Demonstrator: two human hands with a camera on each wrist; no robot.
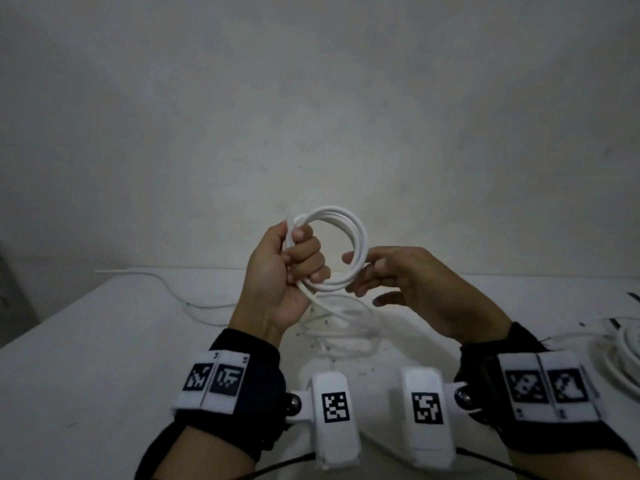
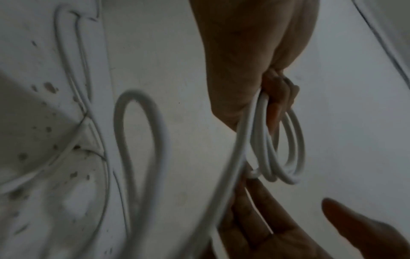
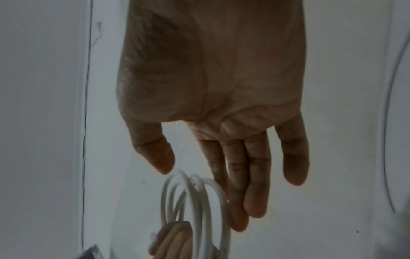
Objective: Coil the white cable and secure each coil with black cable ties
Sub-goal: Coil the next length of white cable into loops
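A white cable [image 1: 349, 233] is wound into a small coil of several loops, held upright above the table. My left hand [image 1: 294, 258] grips the coil's left side in a fist, with the cable's end sticking up above the thumb. In the left wrist view the loops [image 2: 288, 149] hang from those curled fingers [image 2: 279, 91]. My right hand [image 1: 381, 271] is at the coil's right side, its fingers [image 3: 239, 175] straight and spread, with the index finger against the loops [image 3: 197, 201]. The rest of the cable [image 1: 341, 318] trails down in loose loops onto the table.
The white table [image 1: 104, 358] runs to a plain wall. A thin white cable [image 1: 173, 292] lies at its back left. Another white coil [image 1: 627, 351] sits at the right edge, with small dark strips [image 1: 613, 322] beside it, too small to identify.
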